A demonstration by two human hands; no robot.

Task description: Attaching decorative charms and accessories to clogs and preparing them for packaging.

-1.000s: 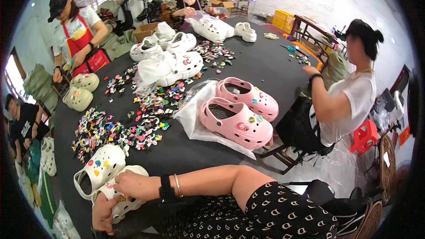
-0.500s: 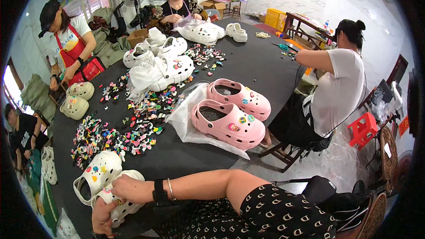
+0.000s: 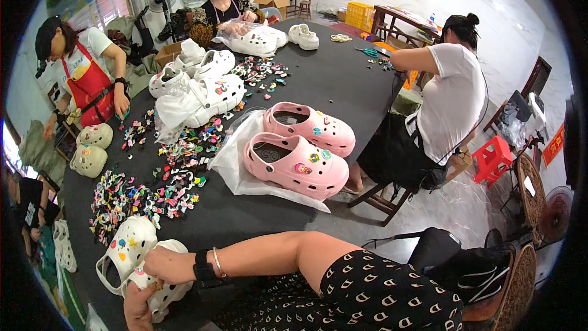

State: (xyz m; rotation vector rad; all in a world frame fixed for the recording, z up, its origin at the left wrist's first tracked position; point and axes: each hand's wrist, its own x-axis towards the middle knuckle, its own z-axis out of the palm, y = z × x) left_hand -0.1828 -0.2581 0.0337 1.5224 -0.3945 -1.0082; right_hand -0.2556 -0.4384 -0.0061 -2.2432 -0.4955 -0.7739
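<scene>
At the near left edge of the table, my left hand (image 3: 138, 305) grips a white clog (image 3: 173, 297) from its near side. Over the upper of that same clog lies my right hand (image 3: 168, 264), its fingers curled and pressed against it; what the fingertips touch is partly hidden. Small coloured charms show on the clog between the two hands. Right beside it rests a second white clog (image 3: 132, 238), with several bright charms in its holes. A heap of loose shoe charms (image 3: 128, 199) lies just beyond the pair.
Pink clogs (image 3: 297, 162) with charms sit on white wrapping at mid-table. White clogs (image 3: 214, 95) in plastic and beige clogs (image 3: 90, 156) stand farther back. Co-workers are around the table: one in a red apron (image 3: 89, 95), one in a cap (image 3: 223, 9), one seated in a white shirt (image 3: 450, 101).
The whole view has shifted slightly. Both my hands stay on the same clog. The co-worker in the red apron now reaches a hand toward the table.
</scene>
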